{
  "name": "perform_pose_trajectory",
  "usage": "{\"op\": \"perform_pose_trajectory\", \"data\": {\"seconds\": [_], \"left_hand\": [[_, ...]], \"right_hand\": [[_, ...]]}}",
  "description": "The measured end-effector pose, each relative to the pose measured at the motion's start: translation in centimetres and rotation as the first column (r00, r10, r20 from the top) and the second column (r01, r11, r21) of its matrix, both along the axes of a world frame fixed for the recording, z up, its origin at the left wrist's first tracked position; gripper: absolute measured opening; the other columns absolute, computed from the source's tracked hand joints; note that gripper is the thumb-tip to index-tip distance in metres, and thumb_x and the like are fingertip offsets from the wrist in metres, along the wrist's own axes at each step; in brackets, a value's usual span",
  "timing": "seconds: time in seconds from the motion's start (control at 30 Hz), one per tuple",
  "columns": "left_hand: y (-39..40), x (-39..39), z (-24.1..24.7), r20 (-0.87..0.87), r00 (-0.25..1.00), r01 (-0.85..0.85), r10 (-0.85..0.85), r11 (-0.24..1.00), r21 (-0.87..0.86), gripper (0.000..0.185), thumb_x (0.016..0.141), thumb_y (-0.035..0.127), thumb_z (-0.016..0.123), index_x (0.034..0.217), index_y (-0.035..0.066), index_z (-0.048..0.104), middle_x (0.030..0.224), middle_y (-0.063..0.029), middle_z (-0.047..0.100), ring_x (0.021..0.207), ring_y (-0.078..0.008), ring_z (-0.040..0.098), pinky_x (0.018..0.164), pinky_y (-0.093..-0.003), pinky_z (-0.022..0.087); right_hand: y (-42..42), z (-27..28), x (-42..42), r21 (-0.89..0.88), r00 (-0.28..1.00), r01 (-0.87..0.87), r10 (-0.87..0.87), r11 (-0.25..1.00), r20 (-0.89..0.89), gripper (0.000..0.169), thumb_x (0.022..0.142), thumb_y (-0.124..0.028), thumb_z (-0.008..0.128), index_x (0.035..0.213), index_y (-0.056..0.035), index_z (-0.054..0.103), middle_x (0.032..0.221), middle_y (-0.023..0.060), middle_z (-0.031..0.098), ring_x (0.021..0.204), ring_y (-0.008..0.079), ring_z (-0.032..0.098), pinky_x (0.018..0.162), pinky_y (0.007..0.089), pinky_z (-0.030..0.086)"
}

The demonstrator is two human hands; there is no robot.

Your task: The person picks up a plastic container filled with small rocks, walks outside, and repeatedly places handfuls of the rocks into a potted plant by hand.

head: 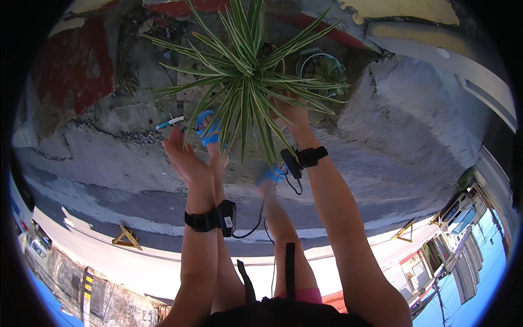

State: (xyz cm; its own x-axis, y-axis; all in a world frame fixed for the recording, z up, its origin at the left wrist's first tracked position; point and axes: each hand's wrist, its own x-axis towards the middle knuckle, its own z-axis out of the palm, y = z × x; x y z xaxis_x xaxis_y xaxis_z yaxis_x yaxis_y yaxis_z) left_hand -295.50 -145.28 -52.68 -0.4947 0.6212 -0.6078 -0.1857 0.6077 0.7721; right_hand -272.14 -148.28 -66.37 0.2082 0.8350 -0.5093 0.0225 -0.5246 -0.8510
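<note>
A variegated plant (245, 75) with long green leaves edged in cream spreads out before me. My left hand (184, 157) is apart from the pots, palm turned partly up and holding nothing, just left of the leaf tips. Among the leaves on the right side is my right hand (291, 112), its fingers largely covered by foliage. What those fingers touch cannot be made out. Beyond them stands a round pot (300, 67) with a pale rim, holding a small broad-leafed plant (328, 70). Most of the big plant's own pot is hidden under its leaves.
A thin blue-and-white object (169, 123) lies by loose gravel (149, 137). My feet wear blue sandals (209, 128). Black wrist devices with cables hang on both arms. A concrete slope (392, 114) rises right; yellow barriers (126, 238) stand on the road behind.
</note>
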Motion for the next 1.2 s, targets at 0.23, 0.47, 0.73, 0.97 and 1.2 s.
{"op": "perform_pose_trajectory", "data": {"seconds": [0.23,0.47,0.73,0.97,1.2], "left_hand": [[0.5,0.1,0.6,0.021,0.998,0.059,-0.058,0.998,-0.019,0.054,0.099,0.046,0.028,0.133,0.007,0.045,0.140,-0.0053,0.043,0.138,-0.0239,0.027,0.113,-0.0431,0.010],[1.1,1.1,1.0,0.070,0.997,0.027,-0.024,0.999,-0.046,0.056,0.099,0.048,0.029,0.135,0.007,0.042,0.139,-0.0061,0.043,0.136,-0.0236,0.029,0.113,-0.0439,0.012],[0.7,0.3,0.0,0.143,0.989,-0.033,0.033,0.999,-0.008,0.061,0.098,0.050,0.032,0.141,0.008,0.031,0.142,-0.0068,0.040,0.137,-0.0244,0.029,0.111,-0.0444,0.015],[0.6,0.4,0.0,0.120,0.992,0.046,-0.044,0.999,-0.013,0.066,0.097,0.051,0.033,0.145,0.007,0.023,0.146,-0.0102,0.035,0.138,-0.0260,0.026,0.112,-0.0432,0.012],[1.4,1.0,0.6,0.185,0.983,0.021,-0.015,0.999,-0.030,0.067,0.097,0.051,0.032,0.146,0.006,0.019,0.146,-0.0109,0.035,0.140,-0.0255,0.023,0.113,-0.0431,0.008]], "right_hand": [[3.0,3.6,-2.2,-0.083,0.510,-0.288,0.226,0.954,0.830,0.023,0.088,-0.022,0.057,0.104,-0.0071,0.064,0.094,0.0103,0.063,0.078,0.0265,0.061,0.068,0.0375,0.048],[4.6,6.2,0.7,0.085,0.581,-0.310,0.118,0.947,0.805,0.025,0.082,-0.021,0.061,0.101,-0.0056,0.065,0.096,0.0127,0.064,0.084,0.0320,0.062,0.071,0.0398,0.050],[7.7,6.5,1.1,0.171,0.640,-0.388,0.131,0.906,0.757,0.020,0.082,-0.018,0.061,0.096,-0.0037,0.064,0.089,0.0129,0.065,0.085,0.0297,0.062,0.073,0.0373,0.051],[8.8,5.6,1.5,-0.108,0.447,-0.418,0.308,0.902,0.840,0.012,0.079,-0.015,0.061,0.083,-0.0055,0.068,0.086,0.0141,0.066,0.084,0.0323,0.063,0.069,0.0405,0.052],[10.2,2.7,6.2,0.181,0.711,-0.395,0.175,0.901,0.681,0.016,0.081,-0.017,0.059,0.089,-0.0045,0.066,0.089,0.0143,0.065,0.087,0.0332,0.063,0.073,0.0404,0.052]]}}
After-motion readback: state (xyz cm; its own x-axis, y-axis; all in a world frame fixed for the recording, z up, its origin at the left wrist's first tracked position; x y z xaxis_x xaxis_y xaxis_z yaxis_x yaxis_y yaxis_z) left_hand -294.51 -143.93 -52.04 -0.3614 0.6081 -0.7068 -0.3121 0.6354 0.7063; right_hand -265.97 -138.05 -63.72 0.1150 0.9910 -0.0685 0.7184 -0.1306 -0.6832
